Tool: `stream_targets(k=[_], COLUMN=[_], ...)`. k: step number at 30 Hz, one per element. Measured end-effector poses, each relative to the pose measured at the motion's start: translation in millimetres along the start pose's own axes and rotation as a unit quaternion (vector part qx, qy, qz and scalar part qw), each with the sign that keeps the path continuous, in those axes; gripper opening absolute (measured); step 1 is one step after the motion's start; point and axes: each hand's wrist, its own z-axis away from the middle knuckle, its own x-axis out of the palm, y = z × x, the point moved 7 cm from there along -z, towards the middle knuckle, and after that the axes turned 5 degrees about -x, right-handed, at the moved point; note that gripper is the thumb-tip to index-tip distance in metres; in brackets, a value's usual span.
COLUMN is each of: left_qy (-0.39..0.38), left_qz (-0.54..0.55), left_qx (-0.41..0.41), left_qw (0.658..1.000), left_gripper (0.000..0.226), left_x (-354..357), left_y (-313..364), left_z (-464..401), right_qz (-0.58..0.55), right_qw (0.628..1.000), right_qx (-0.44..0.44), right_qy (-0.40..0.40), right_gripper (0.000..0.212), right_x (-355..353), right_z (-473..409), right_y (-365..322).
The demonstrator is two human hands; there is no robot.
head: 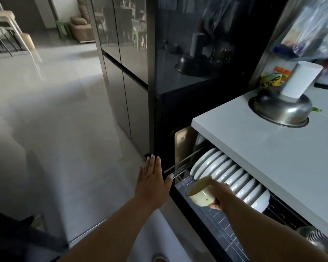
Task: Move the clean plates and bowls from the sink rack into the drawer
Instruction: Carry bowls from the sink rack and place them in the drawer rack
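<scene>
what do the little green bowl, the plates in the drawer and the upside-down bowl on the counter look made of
Green bowl: likely glazed ceramic, with a glossy pale surface and small painted dots.
Plates: probably glazed ceramic or porcelain, smooth white with soft highlights.
Upturned bowl: stainless steel by its look, a grey mirror sheen with reflections.

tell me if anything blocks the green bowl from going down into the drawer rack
Nothing visible does. The right hand holds the green bowl tilted above bare wire rack in the open drawer; the row of white plates stands behind it, and the left hand is off to the side.
</scene>
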Motion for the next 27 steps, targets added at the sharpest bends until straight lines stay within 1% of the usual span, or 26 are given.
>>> stream_targets(k=[4, 8, 11, 14, 16, 18, 22, 25, 27], left_qy=[0.001, -0.012, -0.016, -0.015, -0.001, 0.013, 0.024, 0.03, 0.033], left_qz=[-0.061, -0.092, -0.104, -0.108, -0.114, -0.116, -0.116, -0.115, -0.114], left_qx=[0.007, 0.011, 0.018, 0.024, 0.029, 0.028, 0.016, 0.012, 0.014], left_qw=[0.998, 0.996, 0.994, 0.994, 0.993, 0.993, 0.993, 0.993, 0.993], left_gripper=[0.074, 0.075, 0.074, 0.08, 0.088, 0.089, 0.087, 0.088, 0.088], left_x=[15, 33, 47, 59, 61, 62, 61, 61, 61], left_y=[-8, -17, -23, -26, -28, -29, -35, -39, -38], left_z=[-34, -60, -76, -89, -94, -100, -109, -113, -114], right_qz=[-0.008, -0.022, 0.005, 0.016, 0.008, 0.021, 0.083, 0.072, 0.08], right_qw=[0.999, 0.998, 0.997, 0.996, 0.996, 0.995, 0.993, 0.992, 0.992], right_qx=[0.04, 0.063, 0.069, 0.078, 0.08, 0.082, 0.083, 0.093, 0.09], right_qy=[-0.011, -0.018, -0.028, -0.035, -0.042, -0.045, -0.029, -0.039, -0.031], right_gripper=[0.045, 0.043, 0.039, 0.047, 0.059, 0.07, 0.063, 0.068, 0.067], right_x=[20, 42, 59, 72, 82, 90, 99, 108, 110], right_z=[-27, -53, -69, -83, -95, -105, -105, -112, -114], right_y=[9, 18, 25, 32, 35, 39, 34, 38, 35])
